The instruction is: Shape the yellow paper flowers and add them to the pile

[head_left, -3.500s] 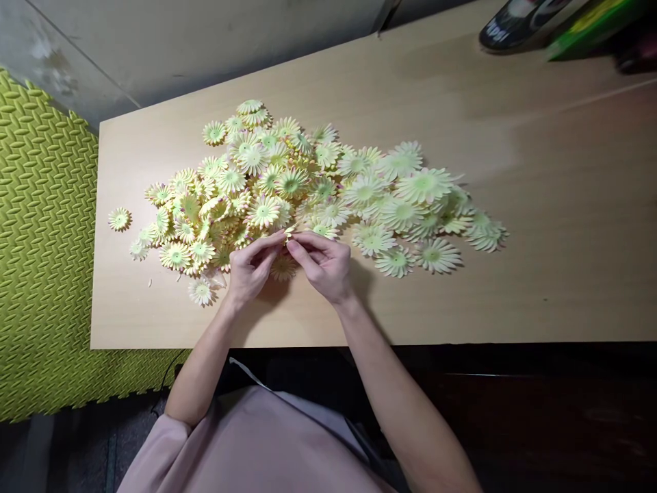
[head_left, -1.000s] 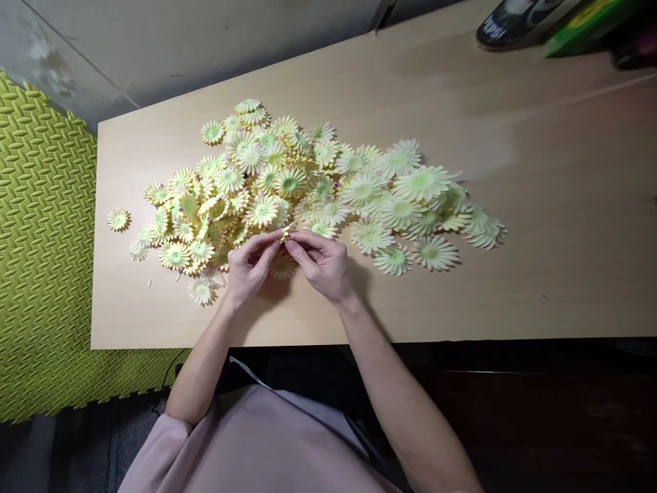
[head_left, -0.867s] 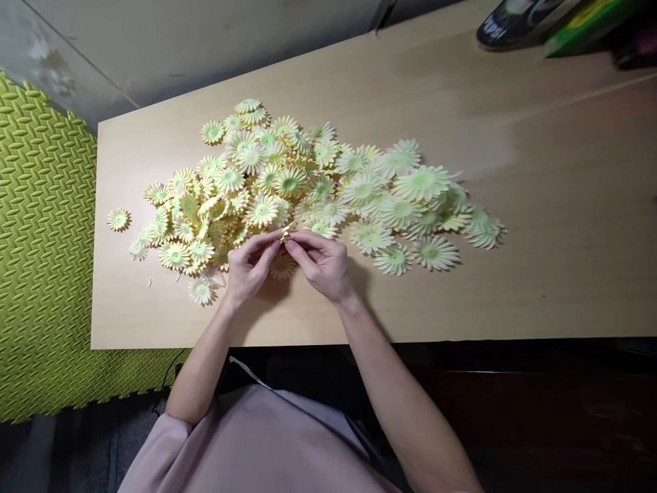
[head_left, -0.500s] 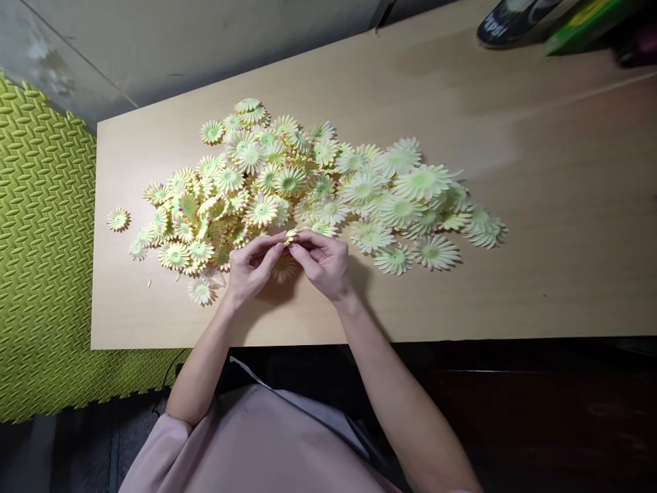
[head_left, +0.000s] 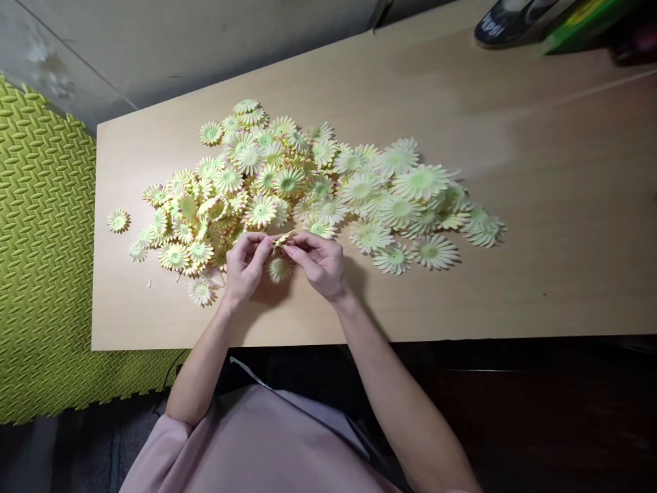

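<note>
Between my two hands is a pale yellow artificial flower head (head_left: 281, 240), seen nearly edge-on. My left hand (head_left: 247, 263) pinches its left side with thumb and fingers, and my right hand (head_left: 321, 266) pinches the right side. Fingers cover much of its petals. Just below it, a single flower head (head_left: 280, 269) lies on the table in the shadow of my hands. Beyond my fingertips spreads a heap of yellow-green flower heads (head_left: 290, 181), some with pinkish petal tips.
The heap stretches right into larger, paler flower heads (head_left: 397, 210). One flower head (head_left: 118, 220) lies apart at the left of the wooden table (head_left: 513, 294). A dark bottle (head_left: 506, 24) and a green package (head_left: 585, 27) stand at the far right. Yellow-green foam matting (head_left: 46, 253) borders the left edge.
My hands have drawn slightly apart and a little left. More of the held flower head shows between the fingertips, and the one beneath it is less covered.
</note>
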A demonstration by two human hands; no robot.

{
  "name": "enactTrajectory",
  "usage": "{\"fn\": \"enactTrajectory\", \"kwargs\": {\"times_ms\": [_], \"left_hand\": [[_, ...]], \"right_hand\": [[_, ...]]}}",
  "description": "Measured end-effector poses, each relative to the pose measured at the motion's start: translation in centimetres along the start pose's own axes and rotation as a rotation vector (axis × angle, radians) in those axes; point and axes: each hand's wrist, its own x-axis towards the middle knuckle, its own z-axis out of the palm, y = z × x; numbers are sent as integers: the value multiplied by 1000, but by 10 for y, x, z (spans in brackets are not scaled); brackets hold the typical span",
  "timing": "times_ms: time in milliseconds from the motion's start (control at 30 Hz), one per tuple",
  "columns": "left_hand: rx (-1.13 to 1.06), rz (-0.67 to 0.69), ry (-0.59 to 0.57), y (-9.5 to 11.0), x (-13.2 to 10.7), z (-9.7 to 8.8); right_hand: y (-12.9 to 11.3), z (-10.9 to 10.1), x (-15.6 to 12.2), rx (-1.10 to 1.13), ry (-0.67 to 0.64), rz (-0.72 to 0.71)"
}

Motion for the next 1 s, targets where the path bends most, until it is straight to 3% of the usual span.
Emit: {"fn": "enactTrajectory", "kwargs": {"times_ms": [200, 467, 833, 1000], "left_hand": [[-244, -137, -12, -3, 2, -2], [-356, -239, -9, 3, 4, -2], [-342, -220, -57, -1, 4, -4], [-419, -226, 62, -3, 8, -9]], "right_hand": [[-4, -1, 1, 45, 5, 8], [-3, -4, 1, 125, -22, 78], [-11, -5, 1, 273, 0, 168], [-15, -4, 1, 353, 32, 237]]}}
